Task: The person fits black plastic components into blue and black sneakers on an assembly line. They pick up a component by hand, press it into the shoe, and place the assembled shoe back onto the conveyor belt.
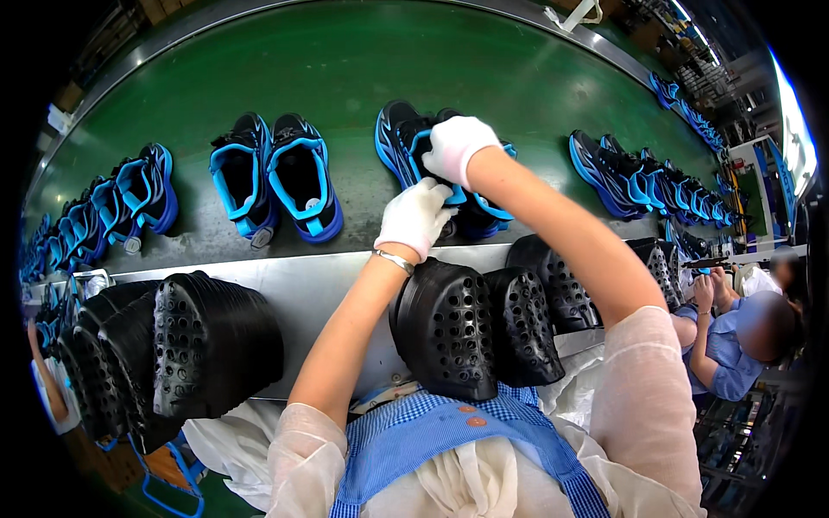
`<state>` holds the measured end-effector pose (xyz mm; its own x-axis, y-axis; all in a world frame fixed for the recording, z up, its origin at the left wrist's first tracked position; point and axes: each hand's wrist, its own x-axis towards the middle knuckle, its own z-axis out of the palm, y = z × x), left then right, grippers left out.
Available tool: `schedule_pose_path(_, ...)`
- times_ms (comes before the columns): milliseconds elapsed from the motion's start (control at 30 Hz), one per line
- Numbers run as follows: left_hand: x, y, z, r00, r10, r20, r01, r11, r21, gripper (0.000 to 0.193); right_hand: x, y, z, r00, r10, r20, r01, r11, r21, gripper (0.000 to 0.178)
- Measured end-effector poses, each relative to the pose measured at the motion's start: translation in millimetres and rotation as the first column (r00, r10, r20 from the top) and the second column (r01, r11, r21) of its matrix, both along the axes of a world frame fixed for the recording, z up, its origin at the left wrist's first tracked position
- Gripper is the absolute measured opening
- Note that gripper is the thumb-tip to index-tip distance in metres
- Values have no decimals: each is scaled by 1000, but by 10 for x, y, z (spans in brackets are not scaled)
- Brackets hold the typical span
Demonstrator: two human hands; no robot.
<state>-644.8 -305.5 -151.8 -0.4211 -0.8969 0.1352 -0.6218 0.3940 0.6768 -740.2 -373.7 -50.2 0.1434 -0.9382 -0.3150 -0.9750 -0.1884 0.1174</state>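
Observation:
A pair of black sneakers with bright blue linings and soles lies in front of me on the green surface. My right hand (462, 150), in a white glove, reaches over the pair with bent fingers at a shoe's opening. My left hand (416, 216), also gloved, grips the blue collar near the heel of a sneaker (399, 142). The two gloves nearly meet, and they hide much of both shoes. Whether anything small is between the fingers cannot be seen. Close below my hands stand stacks of black moulded shells (453, 324) with rows of round holes.
Another sneaker pair (304, 177) sits to the left on the green conveyor surface (345, 60). Rows of sneakers (596, 173) continue on both sides. More black shell stacks (216, 337) stand at left along the metal ledge (302, 281). A co-worker in blue (730, 345) sits at right.

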Motion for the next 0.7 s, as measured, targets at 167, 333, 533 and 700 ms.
schedule_pose_path(167,-105,-216,189,912,-185,366,36,925,378,45,-49,-99,-555,977,-75,200,70,997,33,23)
schedule_pose_path(333,-145,-353,35,870,-259,419,66,904,422,52,34,-168,-743,963,-119,242,131,991,-32,26)
schedule_pose_path(533,-129,-438,-422,934,-153,322,66,962,264,46,67,-229,-689,950,-86,301,88,996,8,39)
schedule_pose_path(700,-201,-347,-95,904,-165,394,78,971,226,44,-203,0,-415,910,-41,412,-6,994,112,40)
